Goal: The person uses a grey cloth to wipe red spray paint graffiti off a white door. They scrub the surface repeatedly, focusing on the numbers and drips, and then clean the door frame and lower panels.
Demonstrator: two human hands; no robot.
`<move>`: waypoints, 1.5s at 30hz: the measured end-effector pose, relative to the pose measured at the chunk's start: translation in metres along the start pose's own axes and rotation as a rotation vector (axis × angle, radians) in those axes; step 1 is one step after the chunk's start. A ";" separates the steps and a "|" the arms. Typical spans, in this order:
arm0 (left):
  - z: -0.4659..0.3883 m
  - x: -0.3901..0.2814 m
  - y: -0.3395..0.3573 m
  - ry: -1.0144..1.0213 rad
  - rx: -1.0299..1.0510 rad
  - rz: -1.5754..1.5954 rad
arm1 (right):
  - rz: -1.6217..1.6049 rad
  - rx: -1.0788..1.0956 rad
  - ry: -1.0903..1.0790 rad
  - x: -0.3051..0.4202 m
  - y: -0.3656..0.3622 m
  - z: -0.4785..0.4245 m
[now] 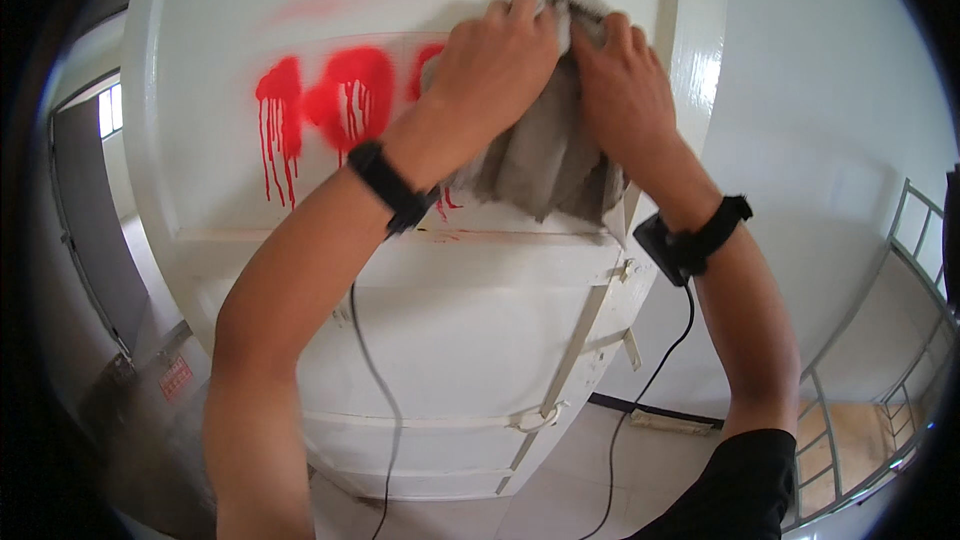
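Both my hands grip a grey-brown cloth rag near the top right of a white panelled door. My left hand (502, 60) clutches the upper left of the rag (536, 154); my right hand (628, 86) holds its upper right part. The cloth hangs in folds below the fingers, against or just in front of the door (225, 7). To the left of the rag, red spray-painted marks (360, 90) with long drips show on the upper panel. The rag and my left arm hide part of the red paint. Fingertips are partly hidden in the cloth.
Black bands with cables (390, 405) sit on both wrists, the cables hanging down. A metal door handle (540, 420) and a latch (628, 270) are on the white door. A metal bunk bed frame (825, 427) stands at the right, a grey door (94, 217) at the left.
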State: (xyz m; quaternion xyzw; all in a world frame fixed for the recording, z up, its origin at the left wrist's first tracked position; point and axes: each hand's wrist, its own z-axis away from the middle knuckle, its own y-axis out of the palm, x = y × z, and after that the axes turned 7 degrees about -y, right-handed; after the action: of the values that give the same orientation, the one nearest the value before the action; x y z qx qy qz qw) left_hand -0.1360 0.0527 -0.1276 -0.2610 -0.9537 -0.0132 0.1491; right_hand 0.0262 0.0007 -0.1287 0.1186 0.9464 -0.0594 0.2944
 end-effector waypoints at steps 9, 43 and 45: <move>-0.047 0.015 -0.002 -0.097 -0.078 0.077 | -0.092 -0.133 0.127 -0.010 0.015 -0.049; -0.103 0.004 0.017 -0.150 -0.146 -0.115 | 0.247 -0.076 -0.036 -0.056 0.023 -0.094; -0.111 -0.025 0.033 -0.086 -0.196 0.013 | 0.244 0.007 0.045 -0.077 0.015 -0.070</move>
State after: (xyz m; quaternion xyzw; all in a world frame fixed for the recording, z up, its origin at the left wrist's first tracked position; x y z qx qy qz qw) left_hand -0.0676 0.0576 -0.0308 -0.2808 -0.9516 -0.0944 0.0821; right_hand 0.0541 0.0134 -0.0283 0.2354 0.9310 -0.0240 0.2779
